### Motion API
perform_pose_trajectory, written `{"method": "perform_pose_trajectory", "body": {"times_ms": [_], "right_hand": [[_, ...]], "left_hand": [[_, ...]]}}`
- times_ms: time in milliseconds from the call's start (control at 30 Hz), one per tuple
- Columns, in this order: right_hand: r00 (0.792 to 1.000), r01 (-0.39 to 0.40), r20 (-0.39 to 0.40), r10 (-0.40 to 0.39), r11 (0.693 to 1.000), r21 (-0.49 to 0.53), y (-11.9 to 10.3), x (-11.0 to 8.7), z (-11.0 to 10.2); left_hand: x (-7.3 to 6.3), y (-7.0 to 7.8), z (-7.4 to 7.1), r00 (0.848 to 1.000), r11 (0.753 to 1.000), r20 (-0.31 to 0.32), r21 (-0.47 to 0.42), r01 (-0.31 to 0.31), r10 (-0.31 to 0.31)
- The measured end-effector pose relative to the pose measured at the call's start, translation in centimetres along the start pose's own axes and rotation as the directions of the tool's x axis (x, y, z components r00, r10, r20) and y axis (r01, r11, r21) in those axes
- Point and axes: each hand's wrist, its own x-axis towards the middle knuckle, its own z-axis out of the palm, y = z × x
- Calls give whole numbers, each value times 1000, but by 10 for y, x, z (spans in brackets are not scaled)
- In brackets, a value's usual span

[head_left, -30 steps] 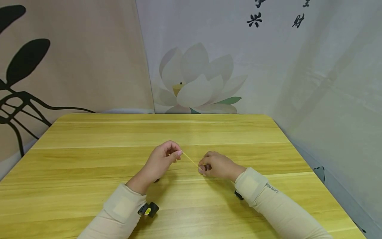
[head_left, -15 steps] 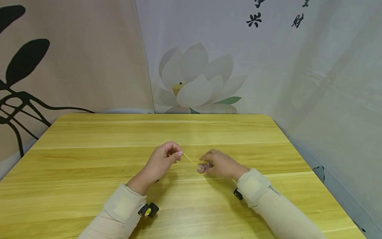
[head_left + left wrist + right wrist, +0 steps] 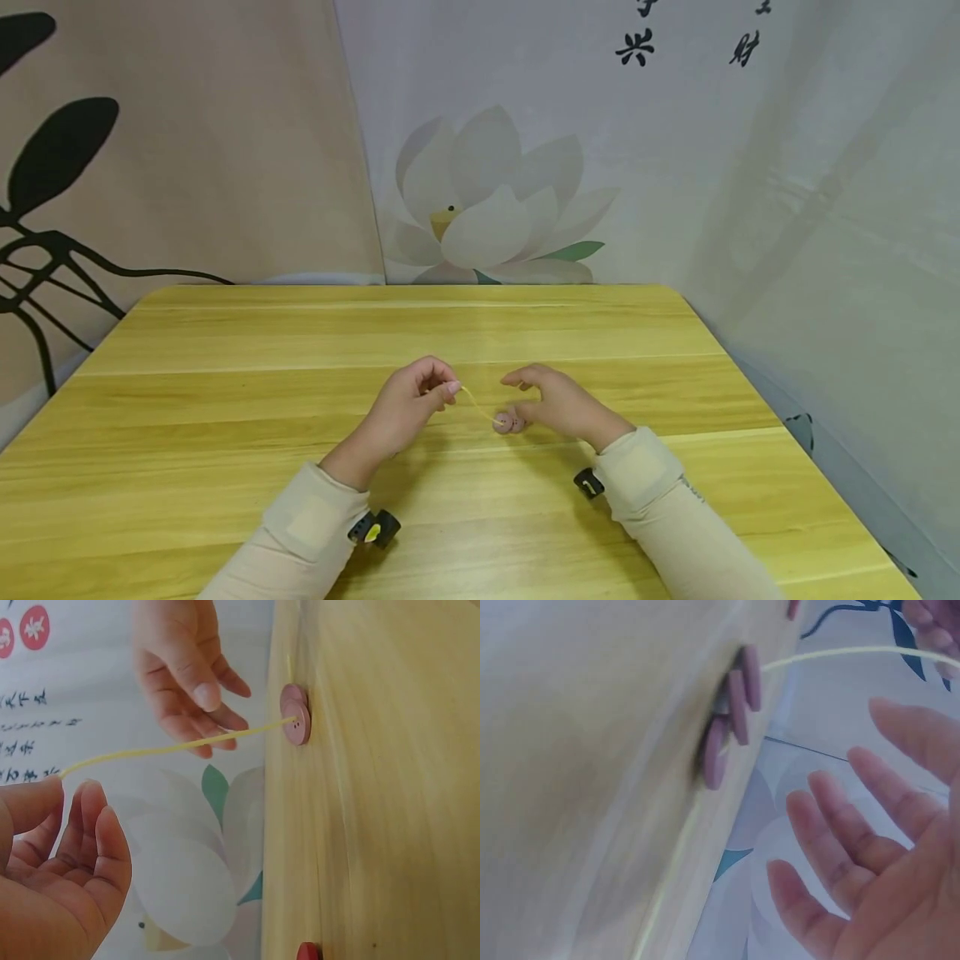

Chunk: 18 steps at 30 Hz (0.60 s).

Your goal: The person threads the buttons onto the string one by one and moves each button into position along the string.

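My left hand (image 3: 405, 408) pinches the end of a yellow string (image 3: 161, 750) between thumb and index finger, above the table. From there the string sags to several round pink buttons (image 3: 504, 422) and passes through a hole in the nearest one (image 3: 298, 726). Three buttons (image 3: 738, 709) show in the right wrist view, overlapping in a row on the wood. Beyond them the string runs on along the tabletop. My right hand (image 3: 564, 404) hovers just beside the buttons, fingers spread and relaxed, holding nothing.
A wooden table (image 3: 225, 350) spreads under both hands. One more red-pink piece (image 3: 307, 951) lies on it, partly cut off in the left wrist view. Behind the table hangs a pale curtain (image 3: 675, 183) with a printed lotus.
The right hand has let go of the buttons, opened its fingers and lifted slightly. The string has gone from taut to sagging. The left hand has kept its pinch, almost still.
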Motion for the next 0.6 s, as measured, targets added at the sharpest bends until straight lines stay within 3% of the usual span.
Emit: {"method": "perform_pose_trajectory", "body": {"times_ms": [400, 600], "right_hand": [[989, 43, -148, -21, 987, 154, -10, -1, 4], [974, 107, -217, -65, 977, 186, -21, -2, 7]], "left_hand": [[0, -1, 2, 1000, 1000, 1, -12, 9, -9], [0, -1, 3, 1000, 1000, 2, -2, 21, -21]]}}
